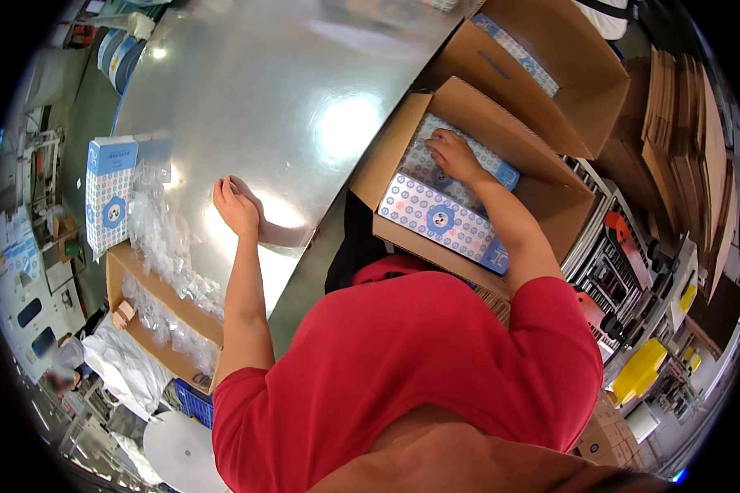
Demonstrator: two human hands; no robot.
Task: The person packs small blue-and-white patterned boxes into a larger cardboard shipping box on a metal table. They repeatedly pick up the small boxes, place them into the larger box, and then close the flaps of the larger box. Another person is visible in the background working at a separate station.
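My left hand (pixel 237 209) hovers over the shiny metal table, fingers loosely bent and slightly apart, with nothing seen in it. Inside an open brown carton (pixel 543 200) on the right, my right hand (pixel 455 156) rests its bent fingers on a patterned blue-and-white box (pixel 418 158) and does not wrap around it. Nearer to me in the same carton lies a second box (pixel 441 220) with a round blue emblem. My right hand and forearm cover part of the boxes.
Clear plastic packaging (pixel 160 230) lies at the table's left, by an upright blue-and-white box (pixel 111 197) and a long cardboard box (pixel 168 308) of plastic. Beyond my carton stands another open carton (pixel 514 90). Flattened cardboard (pixel 674 148) and a roller conveyor (pixel 604 271) are at the right.
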